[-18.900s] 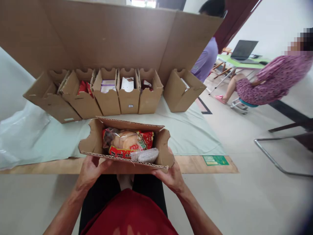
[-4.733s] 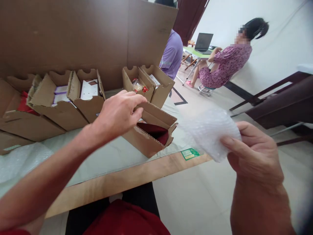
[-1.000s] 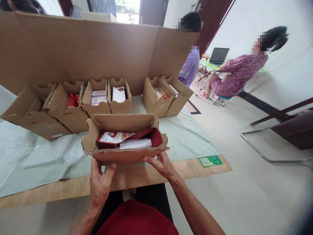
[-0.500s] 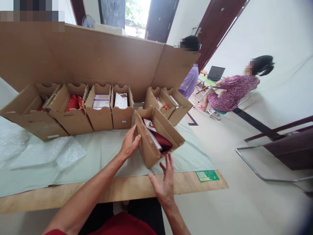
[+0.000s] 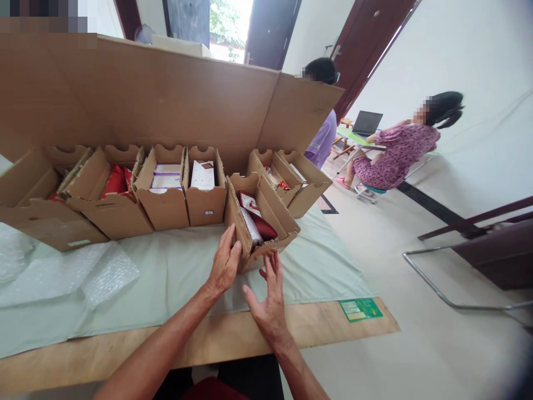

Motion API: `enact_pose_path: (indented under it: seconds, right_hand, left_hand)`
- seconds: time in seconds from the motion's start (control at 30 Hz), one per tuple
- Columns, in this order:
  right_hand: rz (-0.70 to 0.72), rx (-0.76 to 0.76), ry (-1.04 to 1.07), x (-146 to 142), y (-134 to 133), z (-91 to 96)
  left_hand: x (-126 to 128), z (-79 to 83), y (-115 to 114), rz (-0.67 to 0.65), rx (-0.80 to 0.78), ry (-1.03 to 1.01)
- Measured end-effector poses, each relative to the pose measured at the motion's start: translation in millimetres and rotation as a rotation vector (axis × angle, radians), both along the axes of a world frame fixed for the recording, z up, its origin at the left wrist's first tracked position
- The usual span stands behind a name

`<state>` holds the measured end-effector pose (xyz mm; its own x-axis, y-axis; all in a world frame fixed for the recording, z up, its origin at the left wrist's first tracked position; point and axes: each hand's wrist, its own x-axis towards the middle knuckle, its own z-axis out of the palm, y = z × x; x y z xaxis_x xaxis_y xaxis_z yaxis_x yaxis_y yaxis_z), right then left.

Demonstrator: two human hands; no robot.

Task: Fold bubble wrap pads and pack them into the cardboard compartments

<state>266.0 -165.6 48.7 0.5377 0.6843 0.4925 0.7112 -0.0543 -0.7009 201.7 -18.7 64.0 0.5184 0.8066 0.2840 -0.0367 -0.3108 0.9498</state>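
Note:
A cardboard box (image 5: 287, 225) with an open top stands at the front of the gap in a row of similar boxes. Inside it lie a dark red packet (image 5: 263, 226) and a clear-wrapped item, whose kind I cannot make out. Against the box's left side rests my left hand (image 5: 225, 264), fingers stretched out and nearly flat. My right hand (image 5: 268, 303) is spread at the front end, its fingertips at or just touching the box's lower front. Neither hand is closed around anything.
Left of the gap, several boxes hold red packets (image 5: 114, 180) and white-and-purple packs (image 5: 165, 180); two more boxes (image 5: 310, 189) stand right. Behind rises a tall cardboard panel (image 5: 166, 94). Bubble wrap (image 5: 110, 275) lies left. Two people sit beyond, near a laptop (image 5: 367, 123).
The box has moved back toward the row, into the gap, and sits straighter. Both hands have followed it, the right shifting slightly left. The view has shifted a little.

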Motion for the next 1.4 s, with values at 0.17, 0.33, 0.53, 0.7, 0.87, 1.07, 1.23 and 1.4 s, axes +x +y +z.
enact_pose_path:
  seconds: [0.17, 0.33, 0.53, 0.7, 0.87, 1.07, 1.23, 1.4]
  right_hand:
    - [0.014, -0.045, -0.029, 8, 40, 2.2]
    - [-0.05, -0.101, -0.134, 14, 80, -0.4]
    - [-0.129, -0.195, -0.093, 27, 130, -2.5]
    - [-0.132, -0.27, -0.037, 38, 165, 6.6]
    - [-0.07, -0.299, -0.012, 50, 168, 21.5]
    - [0.029, -0.168, -0.074, 49, 135, 74.2]
    - [0.178, -0.421, -0.31, 28, 168, 143.6]
    - [0.078, -0.636, -0.47, 22, 208, 161.3]
  left_hand:
    - [0, -2.8, 11, -0.064, -0.021, 0.005]
    - [-2, -7.0, 27, -0.111, -0.087, 0.078]
    - [-3, -11.2, 33, -0.145, -0.158, 0.141]
    - [-3, -14.8, 32, -0.113, -0.237, 0.128]
    - [-4, -22.1, 33, -0.044, -0.29, 0.081]
    - [-3, -25.6, 33, 0.001, -0.354, 0.029]
    - [-1, -14.6, 30, 0.014, -0.361, -0.017]
    - [-25, 1.1, 18, 0.098, -0.344, -0.056]
